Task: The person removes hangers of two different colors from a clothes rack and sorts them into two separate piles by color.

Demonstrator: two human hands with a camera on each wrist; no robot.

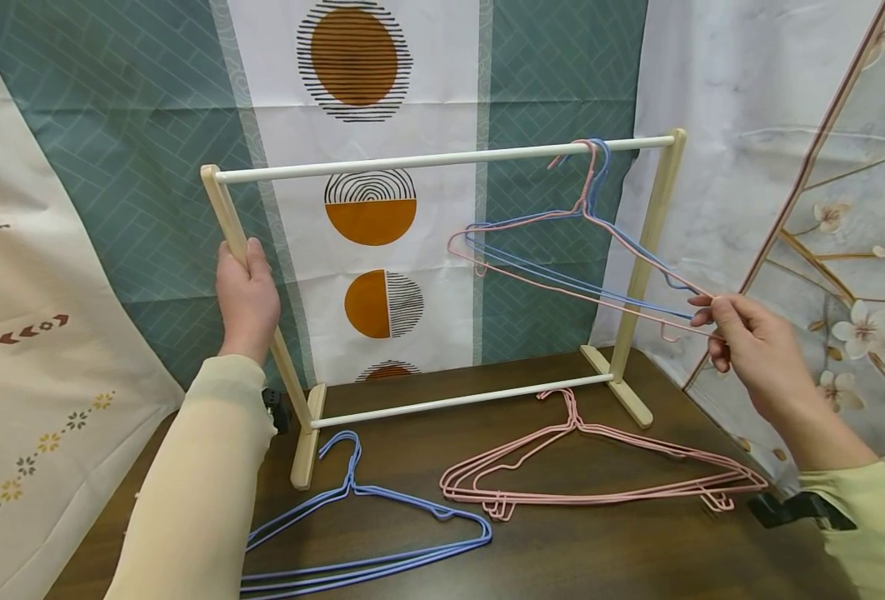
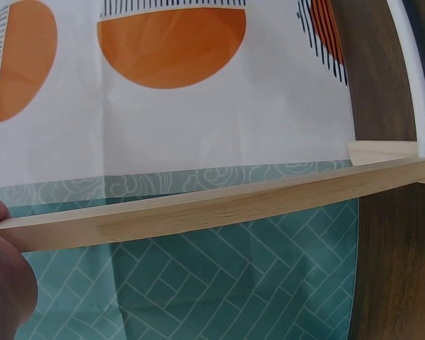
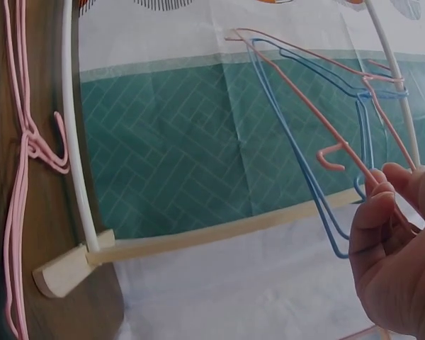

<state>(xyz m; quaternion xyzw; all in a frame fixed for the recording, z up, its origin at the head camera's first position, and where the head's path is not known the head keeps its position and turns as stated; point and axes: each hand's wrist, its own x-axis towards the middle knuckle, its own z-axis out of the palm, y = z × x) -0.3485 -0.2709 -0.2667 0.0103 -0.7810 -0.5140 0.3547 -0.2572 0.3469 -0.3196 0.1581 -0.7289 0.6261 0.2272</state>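
A wooden clothes rack [image 1: 442, 162] with white rods stands on the table. My left hand [image 1: 247, 296] grips its left post [image 1: 288, 375]; the left wrist view shows thumb and fingers around the wood [image 2: 198, 209]. Near the right end of the top rod hang a pink hanger [image 1: 532, 282] and blue hangers [image 1: 555, 271] close behind it. My right hand [image 1: 757, 350] pinches the right corner of the pink hanger, as the right wrist view also shows [image 3: 397, 262]. In that view the blue hangers [image 3: 297, 163] lie just beyond the fingers.
On the table [image 1: 547, 550], several pink hangers [image 1: 600, 498] lie in front of the rack's right side. Several blue hangers [image 1: 412, 554] lie at front left, partly hidden by my left sleeve. A patterned cloth [image 1: 562, 92] hangs behind the rack, with a floral one [image 1: 847, 250] at right.
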